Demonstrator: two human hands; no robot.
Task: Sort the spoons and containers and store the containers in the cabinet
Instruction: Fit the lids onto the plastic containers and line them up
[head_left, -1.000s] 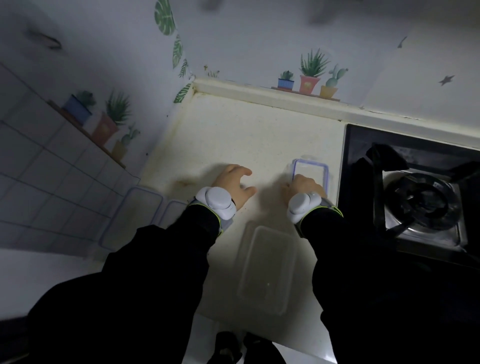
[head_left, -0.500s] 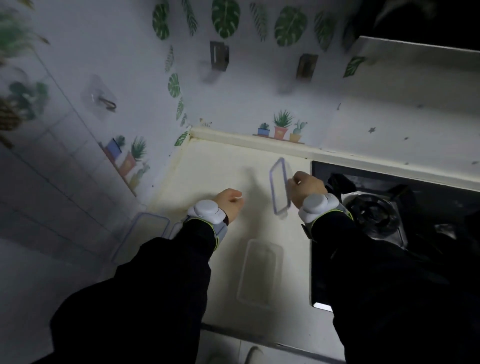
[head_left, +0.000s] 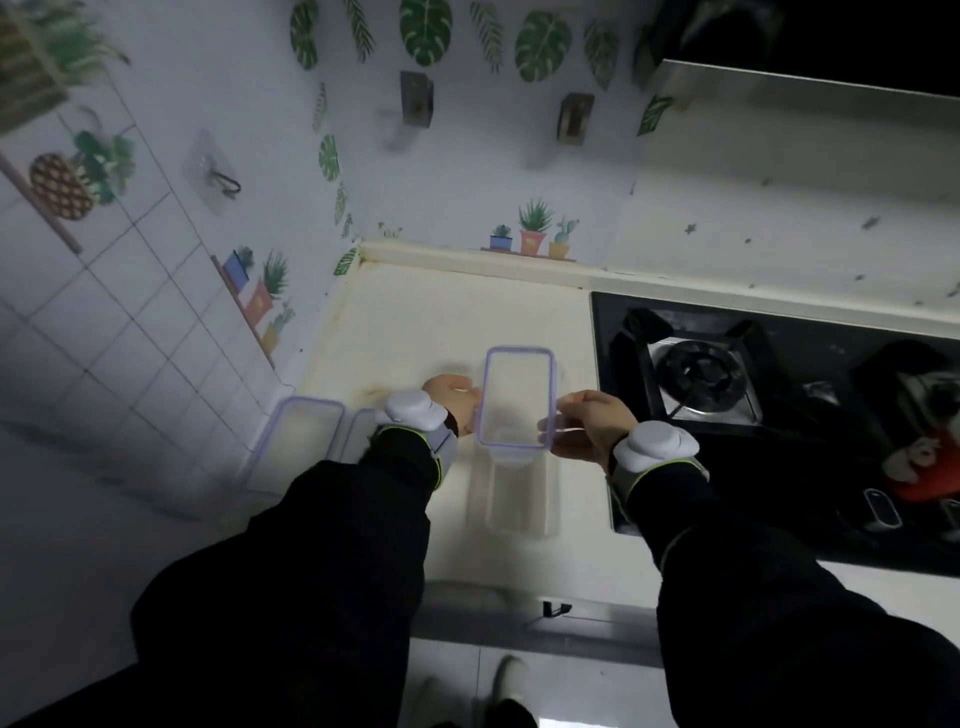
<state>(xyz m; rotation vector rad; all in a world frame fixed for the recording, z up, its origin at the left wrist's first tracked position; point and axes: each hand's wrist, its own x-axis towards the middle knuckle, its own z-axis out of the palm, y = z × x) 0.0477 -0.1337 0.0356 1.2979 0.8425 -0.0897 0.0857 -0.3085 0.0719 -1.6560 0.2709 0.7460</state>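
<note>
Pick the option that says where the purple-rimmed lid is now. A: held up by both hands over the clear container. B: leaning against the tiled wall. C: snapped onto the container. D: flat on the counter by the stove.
A: the left hand and the right hand grip the purple-rimmed lid at its sides, above the clear container on the counter.

Bare counter (head_left: 447, 322) behind the held lid (head_left: 517, 400); stove (head_left: 727, 374) at right.

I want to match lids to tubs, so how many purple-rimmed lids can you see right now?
3: one lid held up by both hands over the clear tub; two lying at the counter's left edge, a larger one and another partly hidden behind the left sleeve.
</note>
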